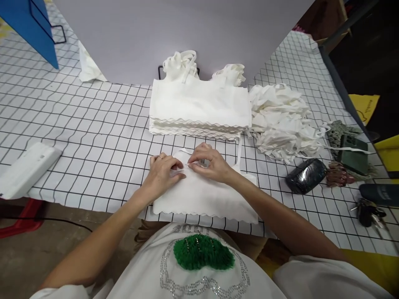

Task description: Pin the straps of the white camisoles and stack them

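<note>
A white camisole top [205, 199] lies flat at the table's front edge, its scalloped hem towards me and a thin strap standing out at its upper right. My left hand [163, 172], a ring on one finger, has thumb and forefinger closing on the cloth at the upper left of the top. Right beside them, my right hand [212, 164] pinches at the same spot with thumb and forefinger. Any tiny item between the fingertips is too small to make out. Just behind is a stack of similar white tops [201, 101] with bunched straps.
A heap of white straps [283, 120] lies right of the stack. Further right are a dark glossy case [306, 176], a green phone [353, 154], a scrunchie [338, 174] and keys [370, 214]. A white box [29, 168] sits left; a large grey panel [187, 33] stands behind.
</note>
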`<move>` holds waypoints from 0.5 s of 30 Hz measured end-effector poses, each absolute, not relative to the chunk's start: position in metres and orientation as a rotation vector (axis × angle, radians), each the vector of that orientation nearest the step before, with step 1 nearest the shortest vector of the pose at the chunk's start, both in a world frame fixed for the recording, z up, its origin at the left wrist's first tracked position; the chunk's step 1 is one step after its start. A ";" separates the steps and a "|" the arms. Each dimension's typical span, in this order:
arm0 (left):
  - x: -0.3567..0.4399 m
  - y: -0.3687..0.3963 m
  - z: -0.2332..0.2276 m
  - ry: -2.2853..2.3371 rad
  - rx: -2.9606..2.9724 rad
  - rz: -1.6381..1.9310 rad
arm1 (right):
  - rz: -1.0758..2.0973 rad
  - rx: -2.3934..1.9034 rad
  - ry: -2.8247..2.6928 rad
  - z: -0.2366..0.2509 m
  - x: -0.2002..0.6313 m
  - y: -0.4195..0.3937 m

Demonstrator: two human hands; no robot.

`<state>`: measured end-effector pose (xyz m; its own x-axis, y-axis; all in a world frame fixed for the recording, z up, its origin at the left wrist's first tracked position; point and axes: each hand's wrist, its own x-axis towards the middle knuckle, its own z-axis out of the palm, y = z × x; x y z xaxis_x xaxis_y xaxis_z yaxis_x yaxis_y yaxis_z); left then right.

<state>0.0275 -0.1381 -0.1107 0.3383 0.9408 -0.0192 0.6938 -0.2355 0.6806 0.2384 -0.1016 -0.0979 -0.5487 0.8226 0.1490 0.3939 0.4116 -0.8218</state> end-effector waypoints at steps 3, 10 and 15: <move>0.028 -0.139 -0.113 1.406 2.036 0.552 | 0.983 -1.031 -2.137 -0.103 0.237 -0.106; 0.033 -0.142 -0.120 1.428 2.012 0.651 | 0.858 -1.013 -2.199 -0.111 0.234 -0.113; 0.033 -0.141 -0.122 1.414 2.006 0.684 | 0.801 -0.967 -2.222 -0.119 0.234 -0.114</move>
